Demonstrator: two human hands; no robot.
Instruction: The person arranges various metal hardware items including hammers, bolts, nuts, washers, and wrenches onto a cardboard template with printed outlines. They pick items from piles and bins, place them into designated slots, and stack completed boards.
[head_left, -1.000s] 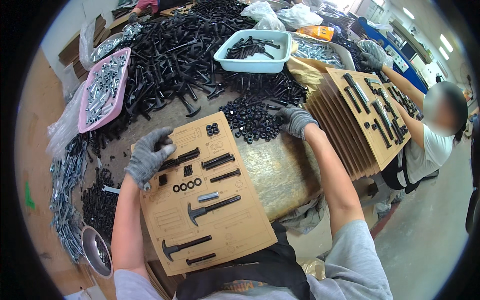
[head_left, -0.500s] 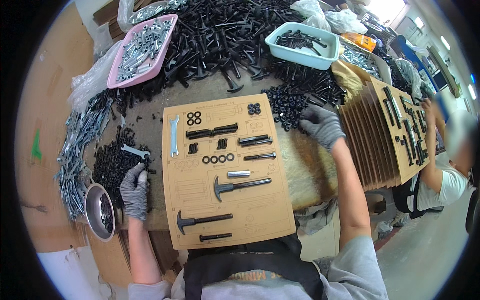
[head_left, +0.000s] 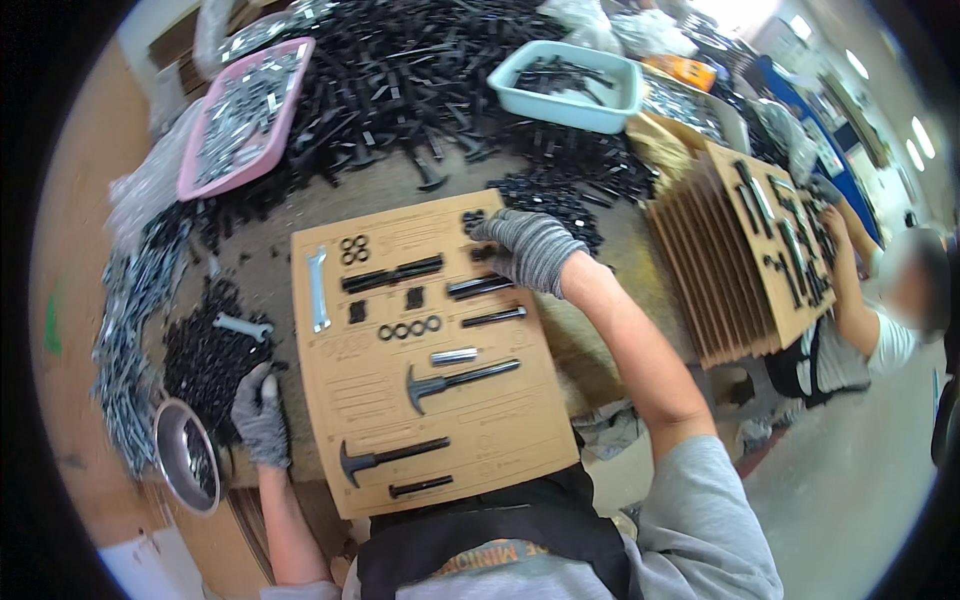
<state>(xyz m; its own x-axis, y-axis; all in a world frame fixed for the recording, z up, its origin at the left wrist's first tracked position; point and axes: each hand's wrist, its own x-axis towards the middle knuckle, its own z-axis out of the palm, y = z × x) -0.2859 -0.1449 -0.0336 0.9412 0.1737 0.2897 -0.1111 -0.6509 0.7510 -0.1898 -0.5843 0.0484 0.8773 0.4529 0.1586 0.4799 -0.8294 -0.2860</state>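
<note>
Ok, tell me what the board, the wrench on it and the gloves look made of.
Board: brown corrugated cardboard, matte, with cut-out slots. Wrench: bright bare metal, probably steel, from its silvery sheen. Gloves on the left hand and right hand: grey knitted fabric, ribbed weave showing.

brown cardboard tray (head_left: 500, 420) centre, stacked trays (head_left: 720, 270) right

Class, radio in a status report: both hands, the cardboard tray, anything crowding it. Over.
Left hand gloved, on black parts pile beside metal bowl. Right hand gloved, on cardboard tray top right corner. Loose black parts crowd tray's far edge.
</note>
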